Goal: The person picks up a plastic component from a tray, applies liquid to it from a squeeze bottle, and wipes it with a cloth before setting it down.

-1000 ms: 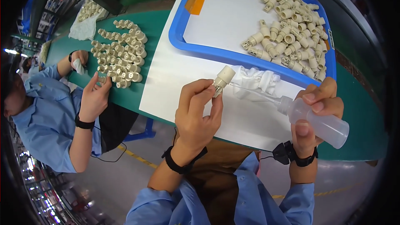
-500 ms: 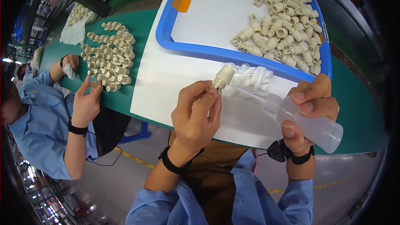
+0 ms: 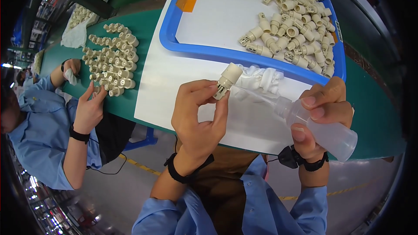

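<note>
My left hand (image 3: 198, 113) pinches a cream plastic connector (image 3: 229, 78) between thumb and fingers, its smooth wide end tilted up and its slotted end down. My right hand (image 3: 324, 109) is wrapped round a translucent squeeze bottle (image 3: 328, 132) with a long thin nozzle (image 3: 254, 95). The nozzle points left, and its tip is at the side of the connector; whether it touches I cannot tell. Just behind the nozzle lies a crumpled white cloth (image 3: 260, 79) on the white sheet (image 3: 161, 91).
A blue tray (image 3: 191, 50) behind my hands holds a heap of similar connectors (image 3: 300, 21). At left, a co-worker (image 3: 43, 126) sits by rows of upright cream parts (image 3: 115, 61) on the green table (image 3: 56, 56). A white cloth (image 3: 74, 37) lies beyond them.
The connector has turned in my left fingers and moved slightly up and left, now showing its slotted side. My left fingers have spread wider. The bottle has barely moved.
</note>
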Tool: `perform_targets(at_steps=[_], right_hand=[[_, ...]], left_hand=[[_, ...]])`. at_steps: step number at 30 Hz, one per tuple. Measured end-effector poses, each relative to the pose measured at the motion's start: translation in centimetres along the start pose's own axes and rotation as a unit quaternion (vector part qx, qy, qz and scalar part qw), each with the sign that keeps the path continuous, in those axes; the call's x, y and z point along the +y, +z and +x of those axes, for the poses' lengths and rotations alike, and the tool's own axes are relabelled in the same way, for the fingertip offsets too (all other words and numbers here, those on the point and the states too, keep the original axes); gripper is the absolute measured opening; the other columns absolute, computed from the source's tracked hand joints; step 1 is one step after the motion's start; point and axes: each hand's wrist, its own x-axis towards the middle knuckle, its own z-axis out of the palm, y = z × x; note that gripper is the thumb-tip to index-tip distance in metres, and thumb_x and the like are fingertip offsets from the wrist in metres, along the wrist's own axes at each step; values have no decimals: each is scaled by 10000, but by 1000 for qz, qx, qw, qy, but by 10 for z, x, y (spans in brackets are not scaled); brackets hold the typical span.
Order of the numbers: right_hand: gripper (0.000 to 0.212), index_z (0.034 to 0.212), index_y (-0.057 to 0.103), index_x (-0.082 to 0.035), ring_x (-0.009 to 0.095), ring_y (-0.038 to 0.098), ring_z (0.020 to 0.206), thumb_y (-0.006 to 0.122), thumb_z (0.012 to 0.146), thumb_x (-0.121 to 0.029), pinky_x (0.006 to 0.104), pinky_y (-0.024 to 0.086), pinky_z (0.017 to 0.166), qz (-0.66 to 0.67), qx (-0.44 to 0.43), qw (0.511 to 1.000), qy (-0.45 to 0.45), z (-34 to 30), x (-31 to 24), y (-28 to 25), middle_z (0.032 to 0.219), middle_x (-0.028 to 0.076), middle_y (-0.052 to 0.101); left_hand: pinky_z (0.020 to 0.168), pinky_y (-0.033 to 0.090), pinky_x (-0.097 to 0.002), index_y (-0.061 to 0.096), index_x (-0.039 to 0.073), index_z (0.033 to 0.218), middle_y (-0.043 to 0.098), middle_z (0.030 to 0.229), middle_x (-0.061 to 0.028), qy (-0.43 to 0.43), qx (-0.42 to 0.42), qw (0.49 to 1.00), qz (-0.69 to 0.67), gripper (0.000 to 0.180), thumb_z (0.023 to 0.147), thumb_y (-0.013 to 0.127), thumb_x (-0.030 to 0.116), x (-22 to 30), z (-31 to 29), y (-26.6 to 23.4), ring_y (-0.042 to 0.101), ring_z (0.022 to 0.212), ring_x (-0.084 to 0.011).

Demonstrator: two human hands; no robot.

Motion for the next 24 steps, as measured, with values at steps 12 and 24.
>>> perform_targets(at_steps=[12,24], right_hand=[[332,842,475,-107,86,412,607,733,638,-156,203,375,539,-68,-33,997,1,0,-5,-4,863,70,484],[348,840,501,-111,111,451,673,752,600,-121,214,392,559,-60,-6,998,3,-3,-5,-3,866,59,525]], left_hand=[[573,491,-226,473,-34,945,561,785,-86,-349,-21,895,-276,213,780,601,11,16,9,-9,563,657,-100],[533,508,-248,488,2,940,587,833,-114,-456,-68,748,-477,207,867,508,195,12,14,-13,558,597,-121]])
